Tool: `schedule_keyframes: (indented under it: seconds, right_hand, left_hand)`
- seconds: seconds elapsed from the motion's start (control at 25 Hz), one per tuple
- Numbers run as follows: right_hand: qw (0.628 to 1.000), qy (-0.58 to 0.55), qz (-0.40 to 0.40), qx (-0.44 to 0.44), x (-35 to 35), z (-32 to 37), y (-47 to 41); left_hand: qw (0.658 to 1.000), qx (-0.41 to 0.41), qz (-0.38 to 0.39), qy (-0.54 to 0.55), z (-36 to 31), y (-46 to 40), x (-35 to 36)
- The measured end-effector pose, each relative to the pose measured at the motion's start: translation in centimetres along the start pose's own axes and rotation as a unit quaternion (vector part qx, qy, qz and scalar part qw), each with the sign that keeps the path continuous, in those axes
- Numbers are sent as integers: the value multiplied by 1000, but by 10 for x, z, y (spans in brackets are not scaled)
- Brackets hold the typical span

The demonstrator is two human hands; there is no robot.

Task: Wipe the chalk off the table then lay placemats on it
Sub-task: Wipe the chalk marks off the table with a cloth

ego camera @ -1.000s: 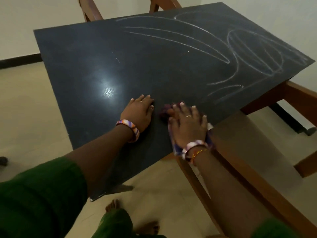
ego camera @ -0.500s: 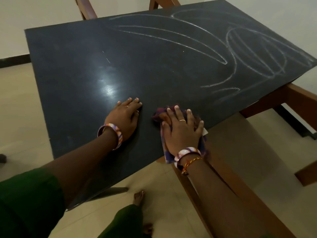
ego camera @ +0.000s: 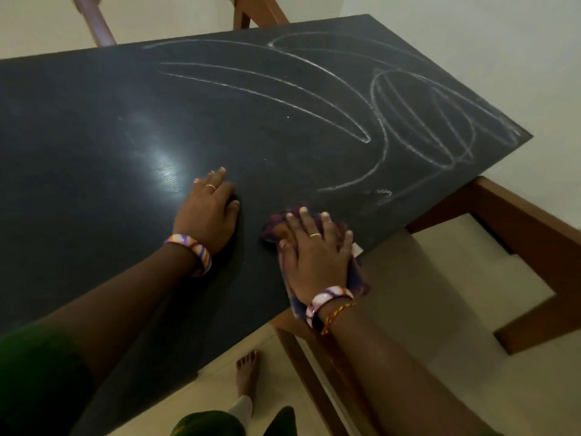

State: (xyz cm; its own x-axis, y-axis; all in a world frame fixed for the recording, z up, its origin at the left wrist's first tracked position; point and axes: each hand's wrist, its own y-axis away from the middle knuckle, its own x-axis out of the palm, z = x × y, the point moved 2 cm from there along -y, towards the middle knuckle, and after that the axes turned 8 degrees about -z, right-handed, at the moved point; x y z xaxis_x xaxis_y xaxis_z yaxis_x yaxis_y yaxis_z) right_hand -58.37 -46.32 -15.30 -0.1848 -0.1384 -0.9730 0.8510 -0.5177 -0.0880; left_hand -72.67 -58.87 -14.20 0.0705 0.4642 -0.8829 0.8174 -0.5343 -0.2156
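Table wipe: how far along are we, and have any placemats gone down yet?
Early. The near-left part of the table looks free of chalk. In hand: the right hand presses a cloth flat at the near edge, while the left hand rests flat beside it. Left: the chalk lines across the far right, then the placemats; none are in view.

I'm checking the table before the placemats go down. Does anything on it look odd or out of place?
Yes: white chalk lines still loop across the far right half of the dark tabletop. The right hand presses a purple cloth flat near the edge; the left hand rests bare beside it.
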Motion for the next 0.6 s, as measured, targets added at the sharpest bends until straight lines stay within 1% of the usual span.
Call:
schedule_keyframes:
  seconds: [0.04,0.08,0.16,0.24,0.28,0.32,0.36,0.4,0.48,0.52,0.56,0.6]
  right_hand:
    - [1000,12,9,-22,1,-5,-2]
    - [1000,17,5,-4,-2,-25,-16]
    - [992,16,-20,123,-12,-87,-54]
    - [966,-26,-32,254,-27,-144,-81]
    - [956,-45,-40,288,-31,-156,-86]
    - [954,-48,-45,293,-30,-151,-85]
    - [961,-42,-47,271,-28,-132,-81]
    - [972,-30,-41,228,-22,-104,-72]
    - [995,-14,-14,93,-9,-47,-47]
    - [999,-11,7,34,-4,-30,-36]
    - [1000,-2,20,0,-2,-27,-35]
    - [1000,2,19,-5,-4,-37,-44]
  left_hand:
    - [1000,-1,-4,0,-8,-17,6]
    - [1000,-8,-6,-2,-14,-35,11]
    - [999,-31,3,-21,-15,-64,20]
    - [997,-60,19,-34,-8,-79,26]
    - [996,-74,26,-34,-7,-82,26]
    - [995,-82,32,-36,-8,-82,27]
    - [995,-84,35,-43,-11,-81,28]
    - [995,-82,38,-52,-15,-80,29]
    - [994,-81,37,-58,-22,-79,29]
    - [994,-83,35,-55,-23,-78,29]
    - [995,-84,31,-51,-23,-78,29]
    - [995,-84,28,-48,-21,-78,29]
